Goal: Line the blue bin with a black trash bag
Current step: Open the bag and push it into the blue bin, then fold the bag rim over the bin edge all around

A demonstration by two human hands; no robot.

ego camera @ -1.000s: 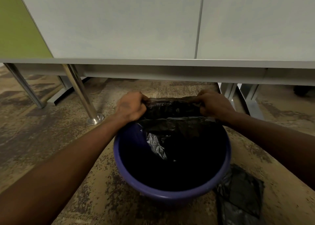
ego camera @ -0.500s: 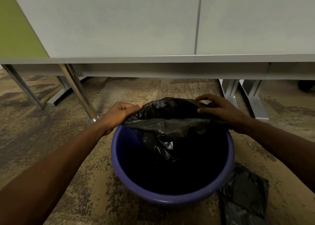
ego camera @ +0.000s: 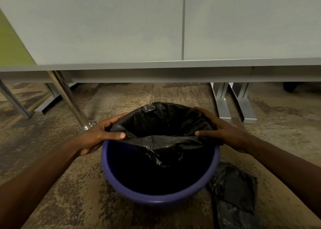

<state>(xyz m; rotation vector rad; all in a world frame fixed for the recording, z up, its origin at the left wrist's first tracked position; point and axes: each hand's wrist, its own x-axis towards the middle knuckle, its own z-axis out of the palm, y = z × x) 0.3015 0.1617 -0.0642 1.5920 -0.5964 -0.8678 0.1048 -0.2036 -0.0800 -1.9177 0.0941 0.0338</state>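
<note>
The blue bin [ego camera: 156,196] stands on the patterned carpet [ego camera: 69,202], in front of a grey desk [ego camera: 156,66]. The black trash bag [ego camera: 161,124] sits at the far side of the bin, with its mouth pulled open; the far part of the mouth is folded over the far rim, while the near edge of the bag hangs across the opening, inside the bin, and does not reach the near rim (this near part of the rim is bare and blue). The left hand [ego camera: 102,136] holds the left side of the bag mouth, with the thumb lying on top of the plastic and the other fingers curled outside, against the bin. The right hand [ego camera: 221,130] holds the right side in the same way, the thumb pointing inward over the bag edge and the fingers spread on the outer fold. Both hands are closed on the plastic. On the carpet, just beside the bin at its right, lies a folded black bag [ego camera: 234,199]. A chrome desk leg [ego camera: 73,102] stands near the left hand.
</note>
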